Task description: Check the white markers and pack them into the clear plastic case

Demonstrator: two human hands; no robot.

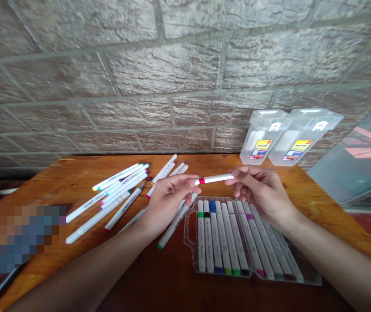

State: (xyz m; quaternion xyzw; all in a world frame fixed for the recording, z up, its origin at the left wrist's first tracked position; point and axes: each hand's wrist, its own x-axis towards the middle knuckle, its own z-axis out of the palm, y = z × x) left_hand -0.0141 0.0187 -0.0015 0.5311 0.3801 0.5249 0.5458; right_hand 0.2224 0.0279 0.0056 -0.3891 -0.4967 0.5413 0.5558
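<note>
Between both hands a white marker with a red band (218,178) is held nearly level above the table. My left hand (172,195) pinches its red-banded end. The other end sits in the fingertips of my right hand (260,188). Below lies an open clear plastic case (190,225) with a row of white markers (224,238) in it, some banded green, black, blue or purple. Under my left hand a marker with a green end (172,225) rests on the wood, partly hidden by the fingers.
Loose white markers (120,186) lie spread over the left of the wooden table (84,268), with a few more (164,171) near its back edge. Two clear plastic containers (263,134) with labels stand at the back right, against the brick wall (172,69). A blurred-out patch (16,242) covers the left.
</note>
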